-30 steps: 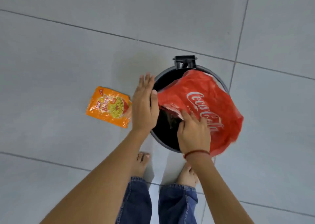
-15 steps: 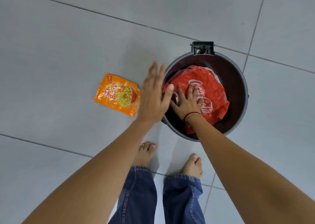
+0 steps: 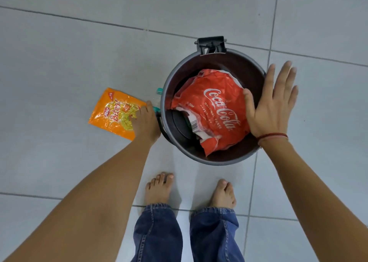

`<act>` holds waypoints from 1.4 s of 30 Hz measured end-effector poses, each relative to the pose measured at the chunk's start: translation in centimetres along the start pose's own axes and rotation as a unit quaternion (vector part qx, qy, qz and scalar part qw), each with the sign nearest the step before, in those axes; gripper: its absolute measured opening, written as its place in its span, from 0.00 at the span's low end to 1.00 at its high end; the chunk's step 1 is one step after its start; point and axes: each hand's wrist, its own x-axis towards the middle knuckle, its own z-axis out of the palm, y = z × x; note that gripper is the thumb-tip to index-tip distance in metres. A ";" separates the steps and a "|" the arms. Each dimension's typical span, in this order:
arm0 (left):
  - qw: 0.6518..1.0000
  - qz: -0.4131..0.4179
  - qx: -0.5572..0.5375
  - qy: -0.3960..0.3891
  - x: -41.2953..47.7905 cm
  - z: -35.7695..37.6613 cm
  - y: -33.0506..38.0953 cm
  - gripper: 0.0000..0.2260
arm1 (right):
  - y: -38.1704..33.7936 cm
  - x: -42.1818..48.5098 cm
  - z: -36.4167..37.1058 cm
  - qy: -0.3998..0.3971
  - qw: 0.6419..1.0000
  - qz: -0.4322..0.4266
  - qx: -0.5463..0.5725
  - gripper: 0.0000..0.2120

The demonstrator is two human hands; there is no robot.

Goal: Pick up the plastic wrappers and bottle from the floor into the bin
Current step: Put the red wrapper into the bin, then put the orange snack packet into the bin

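Since half a second ago the right hand [image 3: 270,106] has lifted off the red wrapper [image 3: 211,110] and now hovers flat, fingers [image 3: 282,76] spread and empty, over the bin [image 3: 199,158] rim. The left hand [image 3: 145,122] has dropped onto the orange wrapper [image 3: 113,112] lying beside the bin; its fingers are hidden, so grip unclear. A clear bottle [image 3: 158,96] lies between wrapper and bin on the grey tiled floor [image 3: 59,52].

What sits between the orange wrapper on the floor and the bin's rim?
In the head view, the left hand lies on the orange wrapper, and a clear bottle with a teal cap lies against the bin, partly hidden.
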 end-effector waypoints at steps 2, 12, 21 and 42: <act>0.992 0.016 0.069 -0.103 -4.6 4.9 -1.2 0.24 | 0.3 0.2 0.5 -0.010 1.000 0.005 0.016 0.33; 0.958 0.086 0.129 -0.239 -15.5 7.3 -1.2 0.22 | 0.0 0.4 0.3 -0.027 0.999 0.011 0.017 0.31; 0.958 0.198 -0.049 0.200 -11.9 -6.4 8.0 0.30 | -0.1 0.4 0.0 -0.049 0.998 0.026 0.034 0.29; 0.998 -0.032 0.043 0.023 0.4 5.4 -6.7 0.34 | 0.5 0.4 0.7 -0.012 0.998 0.007 0.053 0.31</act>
